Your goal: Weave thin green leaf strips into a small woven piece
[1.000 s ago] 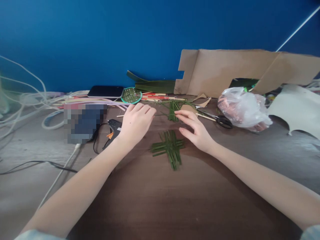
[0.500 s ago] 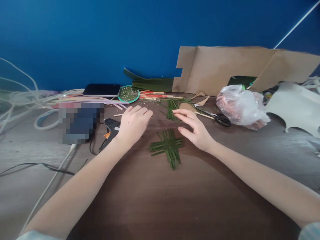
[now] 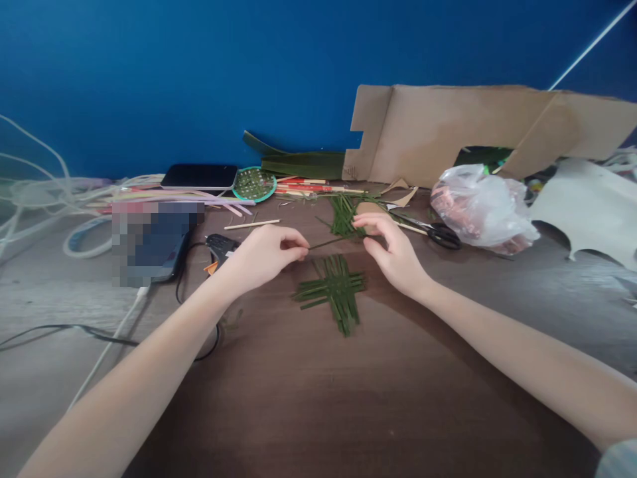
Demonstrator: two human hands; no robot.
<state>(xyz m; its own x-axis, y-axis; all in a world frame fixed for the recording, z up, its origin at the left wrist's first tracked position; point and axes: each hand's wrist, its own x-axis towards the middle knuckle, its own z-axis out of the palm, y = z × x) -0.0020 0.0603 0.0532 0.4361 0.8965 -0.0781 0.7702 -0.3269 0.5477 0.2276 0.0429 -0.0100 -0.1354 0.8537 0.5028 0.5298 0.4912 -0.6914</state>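
Observation:
A thin green leaf strip [image 3: 331,243] stretches across between my hands. My left hand [image 3: 271,255] pinches its left end between thumb and fingertips. At the strip's other end is my right hand [image 3: 395,255], with a gap between its curved fingers and thumb. Whether it touches the strip I cannot tell. Just below, a cross-shaped mat of woven leaf strips [image 3: 334,292] lies flat on the brown table [image 3: 318,398]. A pile of loose leaf strips [image 3: 342,216] sits behind, partly covered by my right fingertips.
Black-handled scissors [image 3: 442,236] and a plastic bag [image 3: 482,209] are to the right, before folded cardboard [image 3: 442,129]. Left are a glue gun [image 3: 217,247], a corded phone [image 3: 159,245] and a thin stick [image 3: 251,224]. A dark phone [image 3: 199,176] lies at the back.
My left hand has turned and lowered slightly, and now pinches a leaf strip. A stick that it partly covered shows now. My right fingers have curled a little; the woven mat has stayed put.

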